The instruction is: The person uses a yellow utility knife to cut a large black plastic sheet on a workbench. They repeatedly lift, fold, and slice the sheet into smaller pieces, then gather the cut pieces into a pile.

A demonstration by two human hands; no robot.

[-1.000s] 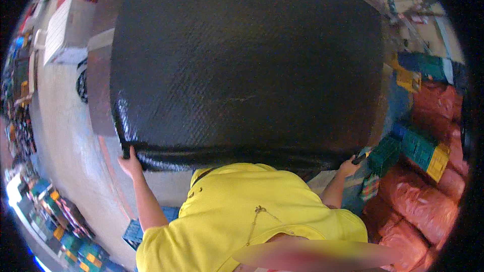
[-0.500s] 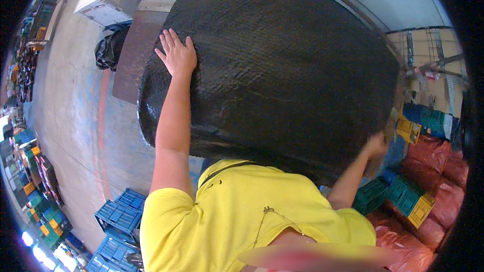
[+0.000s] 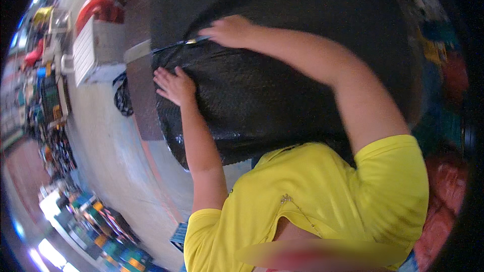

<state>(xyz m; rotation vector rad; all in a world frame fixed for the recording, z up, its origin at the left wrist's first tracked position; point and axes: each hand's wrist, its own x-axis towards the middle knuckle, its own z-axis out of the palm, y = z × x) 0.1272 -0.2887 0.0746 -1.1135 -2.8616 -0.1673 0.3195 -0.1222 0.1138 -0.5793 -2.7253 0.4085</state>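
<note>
A large sheet of black, finely dimpled plastic point(image 3: 282, 90), like bubble wrap, covers most of the table in front of me. My left hand point(image 3: 175, 86) lies flat on it near the left edge, fingers spread. Just beyond that hand, my right hand point(image 3: 229, 31) reaches across from the right and grips a pair of scissors point(image 3: 190, 42). Their long, thin blades point left toward the sheet's edge. Around the blades the plastic is raised in folds. The fingers of my right hand are partly hidden and a little blurred.
Left of the sheet a brown tabletop point(image 3: 146, 121) shows, with a pale strip across it. A white crate point(image 3: 101, 50), a red bag point(image 3: 103, 7) and a black plastic bag point(image 3: 122, 95) stand beyond. Reddish plastic bags point(image 3: 443, 186) lie at the right.
My right hand has swung from the sheet's lower right corner to its left side, now with scissors in view. The left hand stays flat on the plastic. The view has turned.
</note>
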